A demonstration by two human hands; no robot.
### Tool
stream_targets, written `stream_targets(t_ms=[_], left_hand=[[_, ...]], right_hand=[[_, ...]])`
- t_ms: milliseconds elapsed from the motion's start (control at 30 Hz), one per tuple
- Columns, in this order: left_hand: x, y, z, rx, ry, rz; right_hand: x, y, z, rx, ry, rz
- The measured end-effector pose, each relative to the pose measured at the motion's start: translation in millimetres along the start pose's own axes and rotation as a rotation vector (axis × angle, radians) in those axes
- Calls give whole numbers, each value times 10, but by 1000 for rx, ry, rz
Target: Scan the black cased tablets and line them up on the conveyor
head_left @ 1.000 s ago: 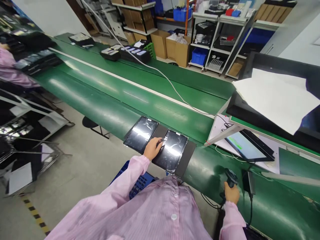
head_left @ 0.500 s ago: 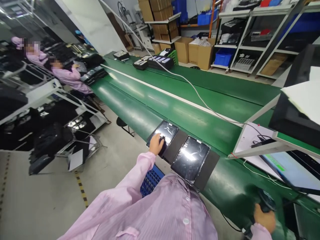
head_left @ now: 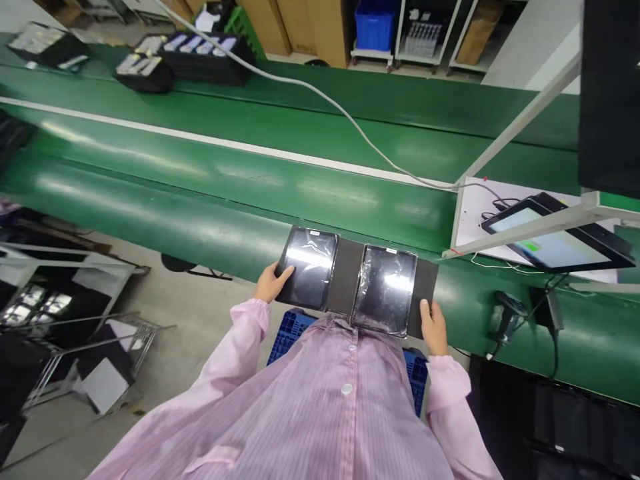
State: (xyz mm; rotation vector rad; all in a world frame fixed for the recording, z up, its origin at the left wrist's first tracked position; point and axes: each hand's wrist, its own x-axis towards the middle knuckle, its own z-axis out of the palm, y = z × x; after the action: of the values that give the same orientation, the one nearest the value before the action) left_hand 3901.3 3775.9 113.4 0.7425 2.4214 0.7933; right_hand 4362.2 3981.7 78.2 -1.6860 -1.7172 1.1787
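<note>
Right in front of me, a dark grey board (head_left: 346, 275) lies at the near edge of the green bench. Two black tablets in clear film sit on it, a left tablet (head_left: 309, 270) and a right tablet (head_left: 384, 293), each with a small white label at its far edge. My left hand (head_left: 271, 284) is closed on the board's left end, its thumb on top beside the left tablet and its other fingers underneath. At the opposite end, my right hand (head_left: 434, 328) grips the board's right edge, thumb up. A handheld barcode scanner (head_left: 509, 316) lies to the right, apart from my hand.
A tilted screen (head_left: 550, 240) stands behind a white frame bar (head_left: 520, 233) at right. A black power adapter (head_left: 547, 310) lies beside the scanner. Black trays (head_left: 207, 63) of parts stand far left. A grey cable (head_left: 345, 120) crosses above the green bench (head_left: 210, 207).
My right hand has let go of the barcode scanner and taken the board's right edge. My left hand has moved from atop the left tablet to the board's left end. The view has swung right and down.
</note>
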Motion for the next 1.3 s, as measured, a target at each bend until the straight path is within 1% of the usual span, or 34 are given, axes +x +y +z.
stream_targets(t_ms=[33,67,133,200,267,367,433,467,500,567,667,700,767,833,867,933,967,1033,1100,1200,1233,1300], left_hand=[[19,33,2,-4,-14,-6],[33,66,-3,-4,-20,-21],[32,109,-54,5,0,-76],[-19,94,-177,-9,40,-128],[-118,3,-363,-40,56,-171],[-319,-213,-660,-60,62,-237],[-445,-325,-787,-43,71,-280],[-491,-356,-815,-34,74,-299],[-518,-366,-817,-29,76,-317],[-505,-335,-756,-32,70,-329],[-319,-203,-555,-17,76,-267],[-226,-151,-474,1,85,-230],[-34,-61,-305,16,72,-164],[127,0,-152,-21,17,-149],[183,21,-90,-55,-19,-158],[240,50,-15,-111,-63,-181],[240,61,-2,-125,-60,-185],[190,66,-19,-171,-48,-191],[78,26,-70,-256,-76,-256],[-170,-142,-157,-383,-173,-389],[-257,-214,-186,-399,-178,-412],[-399,-338,-250,-397,-145,-422]], right_hand=[[-78,-100,100,15,-2,13],[-149,-176,155,15,28,17],[-292,-281,170,16,112,-1],[-472,-349,155,64,135,14],[-687,-398,194,154,93,116],[-989,-445,352,237,-6,270],[-1112,-458,442,248,-44,331],[-1141,-459,464,247,-55,352],[-1149,-457,468,246,-62,371],[-1105,-453,424,243,-69,389],[-914,-448,284,230,-55,378],[-823,-441,236,204,-35,344],[-614,-408,168,109,26,215],[-407,-349,145,34,52,95],[-321,-317,148,36,38,81],[-218,-265,162,112,-24,135],[-207,-246,166,156,-52,168],[-269,-210,158,213,-69,190],[-423,-138,134,243,-59,215],[-727,71,101,262,-26,357],[-819,148,96,258,-9,407],[-953,255,95,238,20,470]])
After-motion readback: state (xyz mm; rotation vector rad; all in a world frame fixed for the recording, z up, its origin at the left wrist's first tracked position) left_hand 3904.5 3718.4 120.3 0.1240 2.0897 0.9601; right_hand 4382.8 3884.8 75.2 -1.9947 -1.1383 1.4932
